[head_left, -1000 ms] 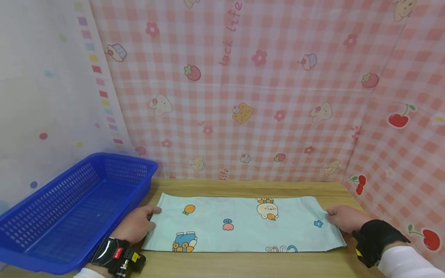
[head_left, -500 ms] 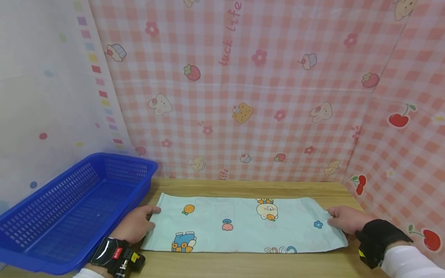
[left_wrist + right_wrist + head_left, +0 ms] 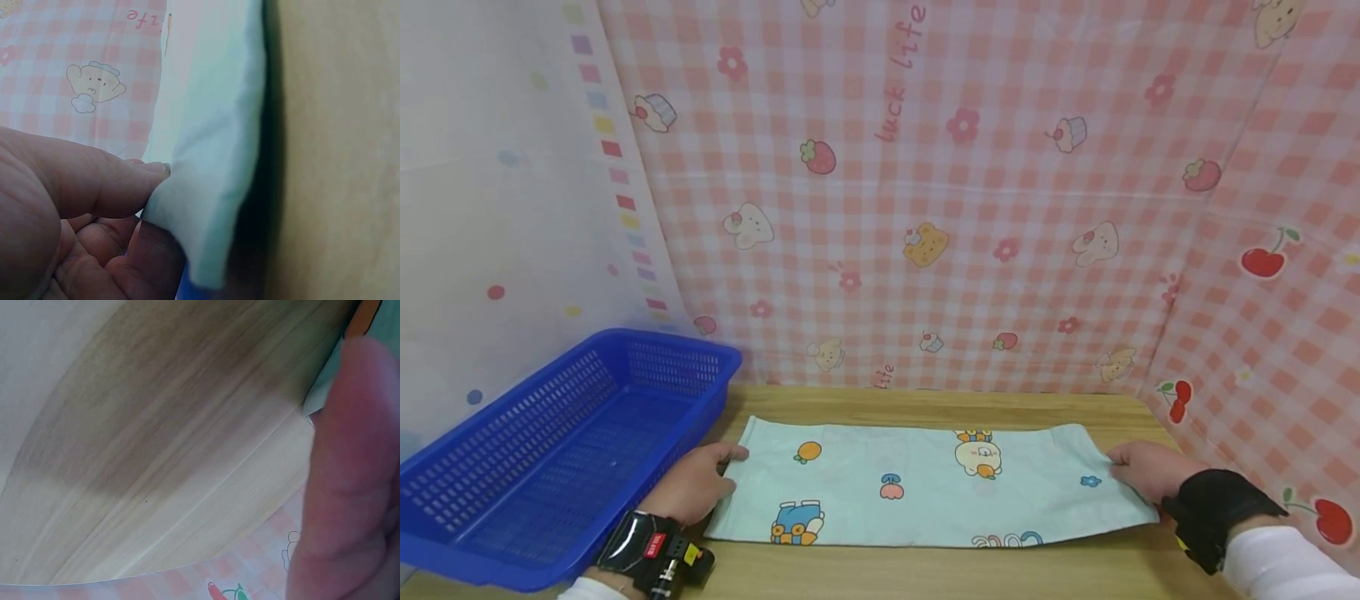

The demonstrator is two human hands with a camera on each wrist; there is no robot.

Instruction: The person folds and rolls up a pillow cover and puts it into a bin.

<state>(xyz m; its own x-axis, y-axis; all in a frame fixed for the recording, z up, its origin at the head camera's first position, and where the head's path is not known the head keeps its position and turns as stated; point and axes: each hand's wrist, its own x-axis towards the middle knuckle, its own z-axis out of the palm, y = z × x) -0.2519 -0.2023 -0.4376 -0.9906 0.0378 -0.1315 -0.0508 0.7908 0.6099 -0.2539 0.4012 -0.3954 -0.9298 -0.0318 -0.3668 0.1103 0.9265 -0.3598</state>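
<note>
On the wooden table (image 3: 925,575), our left hand (image 3: 691,483) and right hand (image 3: 1152,472) pinch the mint cartoon-print cloth (image 3: 928,492) at its left and right ends; we judge it light, limp, best held there.

Pale mint-green printed rectangular cloth (image 3: 928,492): matt, soft-looking, lightly creased.
Long blue rectangular basket (image 3: 602,450): smooth plastic, slight sheen, perforated walls.
Light-brown flat tabletop (image 3: 925,573): wood-grained, smooth.
Pink-and-white checked backdrop (image 3: 887,196): matt cloth, faint crease lines.
White tubular sleeve (image 3: 1285,562): matt fabric.
</note>
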